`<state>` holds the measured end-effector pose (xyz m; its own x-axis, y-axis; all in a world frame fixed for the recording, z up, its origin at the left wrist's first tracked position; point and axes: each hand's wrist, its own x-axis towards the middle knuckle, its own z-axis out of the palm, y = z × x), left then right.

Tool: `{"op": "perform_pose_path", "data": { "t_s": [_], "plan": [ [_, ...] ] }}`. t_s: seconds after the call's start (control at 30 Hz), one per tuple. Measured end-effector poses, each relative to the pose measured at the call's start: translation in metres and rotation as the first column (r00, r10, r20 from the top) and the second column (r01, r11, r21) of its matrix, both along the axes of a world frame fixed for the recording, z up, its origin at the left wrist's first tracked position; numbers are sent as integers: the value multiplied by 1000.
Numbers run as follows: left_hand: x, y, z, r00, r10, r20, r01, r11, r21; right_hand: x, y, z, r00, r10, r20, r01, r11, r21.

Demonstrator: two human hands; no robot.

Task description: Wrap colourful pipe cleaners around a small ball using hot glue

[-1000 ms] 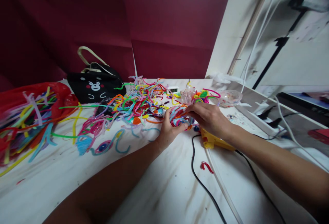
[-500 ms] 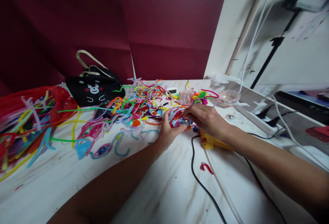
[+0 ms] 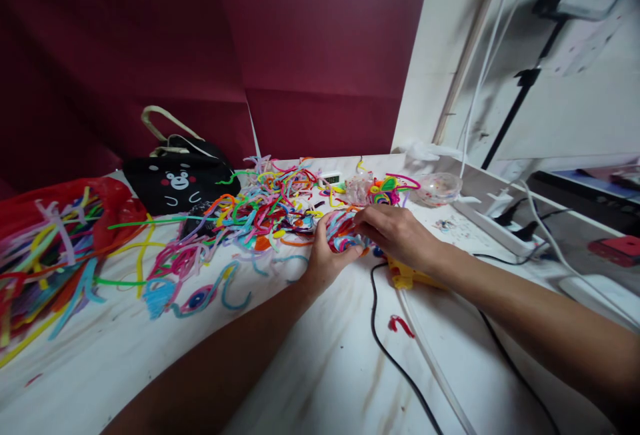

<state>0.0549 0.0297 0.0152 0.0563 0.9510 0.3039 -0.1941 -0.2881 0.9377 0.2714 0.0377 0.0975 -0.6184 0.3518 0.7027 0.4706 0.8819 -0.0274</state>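
Observation:
A rounded piece of coiled, many-coloured pipe cleaners (image 3: 341, 230) is between my hands, low over the table. My left hand (image 3: 327, 245) curls round its left and near side, thumb along the front. From the right, my right hand (image 3: 397, 228) reaches over with fingertips bunched together at the piece's upper right edge. Whatever they pinch there is hidden by the fingers. Under my right wrist lies a yellow glue gun (image 3: 403, 275), partly covered, with a clear glue stick (image 3: 435, 362) trailing toward me.
Tangled pipe cleaners (image 3: 270, 205) spread behind my left hand. A red bag (image 3: 123, 218) of pipe cleaners and a black bag (image 3: 177, 182) stand left. Behind on the right are a clear bowl (image 3: 440, 190) and a power strip (image 3: 515, 238). A black cable (image 3: 395, 352) crosses the table.
The camera view has shifted slightly. Both hands stay at the coiled piece, with only a slight movement of my right hand's fingers.

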Motion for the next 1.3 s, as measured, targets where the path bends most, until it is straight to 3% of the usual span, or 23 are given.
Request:
{"op": "perform_pose_path", "data": {
  "t_s": [0.53, 0.67, 0.87, 1.07, 1.3],
  "plan": [
    [-3, -1, 2, 1000, 12, -26, -12, 1000, 29, -5, -4, 4, 999, -43, 3, 43, 995, -95],
    [-4, 1, -1, 998, 66, -18, -66, 998, 21, -8, -6, 3, 999, -42, 0, 42, 995, -94],
    [-4, 2, 1, 999, 40, 6, -41, 999, 16, -10, -7, 2, 1000, -23, 0, 22, 996, -88],
    [-4, 0, 5, 999, 39, 7, -39, 999, 5, -5, -10, 2, 995, -9, -99, 5, 999, -40],
    [-3, 1, 4, 998, 56, 14, -56, 998, 0, 13, -7, 1, 985, -58, -165, 44, 995, -87]
  ]
}}
